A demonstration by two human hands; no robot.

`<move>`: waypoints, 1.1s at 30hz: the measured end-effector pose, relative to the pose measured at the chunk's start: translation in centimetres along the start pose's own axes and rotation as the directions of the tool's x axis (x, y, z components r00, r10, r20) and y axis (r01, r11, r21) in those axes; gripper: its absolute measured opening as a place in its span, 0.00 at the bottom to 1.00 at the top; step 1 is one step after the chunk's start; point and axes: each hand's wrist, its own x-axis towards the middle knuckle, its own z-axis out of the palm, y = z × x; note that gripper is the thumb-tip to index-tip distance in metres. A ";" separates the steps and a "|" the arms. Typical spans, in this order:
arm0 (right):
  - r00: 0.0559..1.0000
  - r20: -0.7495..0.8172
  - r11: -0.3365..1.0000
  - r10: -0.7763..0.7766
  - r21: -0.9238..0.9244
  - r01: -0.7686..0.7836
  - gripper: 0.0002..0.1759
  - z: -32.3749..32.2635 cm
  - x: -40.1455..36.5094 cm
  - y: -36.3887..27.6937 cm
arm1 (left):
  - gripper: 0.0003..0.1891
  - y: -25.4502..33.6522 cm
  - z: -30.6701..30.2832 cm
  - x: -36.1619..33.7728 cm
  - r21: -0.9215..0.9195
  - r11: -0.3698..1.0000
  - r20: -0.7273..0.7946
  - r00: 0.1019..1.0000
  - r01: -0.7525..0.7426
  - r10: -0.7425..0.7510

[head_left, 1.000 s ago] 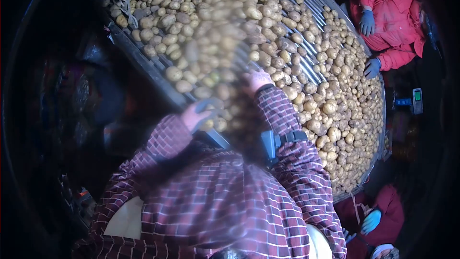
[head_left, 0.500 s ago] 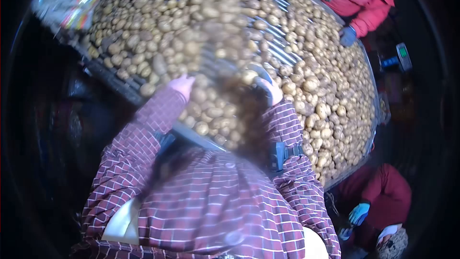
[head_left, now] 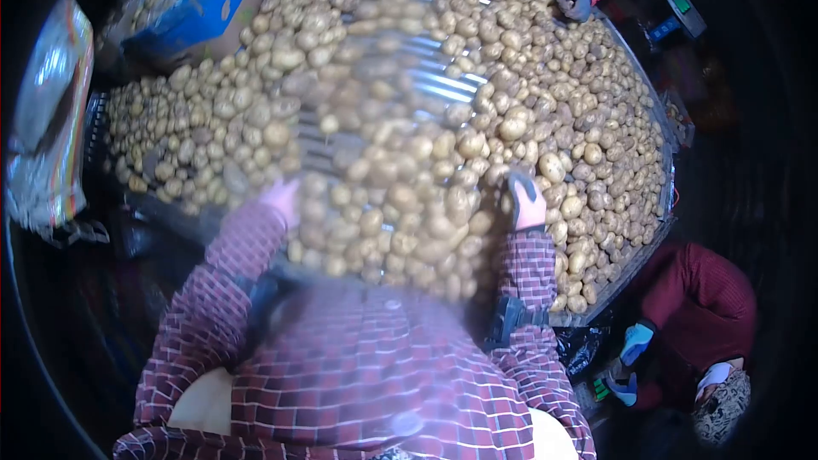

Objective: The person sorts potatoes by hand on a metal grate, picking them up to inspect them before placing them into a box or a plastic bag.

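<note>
A thick layer of potatoes (head_left: 400, 196) covers a slatted table (head_left: 443, 81) in front of me. My left hand (head_left: 279, 200), smeared by motion, is at the near-left edge of the pile beside the potatoes; its fingers cannot be made out. On the right, my right hand (head_left: 527, 200), in a pink glove with grey fingers, rests against the potatoes with its fingers reaching forward, partly apart. I can see no potato gripped in it. Potatoes lie loosely between the two hands, some blurred, and bare slats show farther back.
A blue carton (head_left: 196, 21) stands at the back left, near a shiny plastic sack (head_left: 51, 119). Across the table is a person's gloved hand (head_left: 575, 4). Another person in dark red (head_left: 699, 298) crouches at lower right. A device with a green display (head_left: 684, 4) is beyond the table.
The view has shifted. My right hand has moved right and lower, away from the potato near its fingers. More potatoes now lie between my hands, covering slats seen before.
</note>
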 end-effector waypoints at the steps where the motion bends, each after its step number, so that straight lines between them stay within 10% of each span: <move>1: 0.996 -0.050 0.995 0.074 -0.063 -0.077 0.09 -0.4 -0.2 0.0 | 0.46 -0.3 0.5 0.1 -0.010 1.000 -0.025 1.000 -0.006 0.006; 6: 0.940 -0.073 0.933 0.332 -0.122 -0.339 0.18 -0.5 -1.5 0.8 | 0.54 -1.6 1.4 0.7 -0.082 0.996 0.013 0.999 -0.033 0.035; 22: 0.793 -0.095 0.798 0.602 0.027 -0.603 0.12 0.2 -0.3 -2.5 | 0.31 1.2 -1.0 -0.3 -0.300 0.952 -0.081 0.996 -0.053 0.030; 30: 0.914 0.128 0.923 0.384 -0.092 -0.374 0.12 -1.3 3.2 -3.9 | 0.33 1.3 0.1 0.4 -0.270 0.960 -0.016 0.996 0.076 -0.084; 33: 0.965 0.162 0.853 -0.207 -0.453 0.259 0.13 -0.9 15.5 -9.2 | 0.35 1.1 0.2 0.0 -0.262 0.962 -0.033 0.996 0.075 -0.087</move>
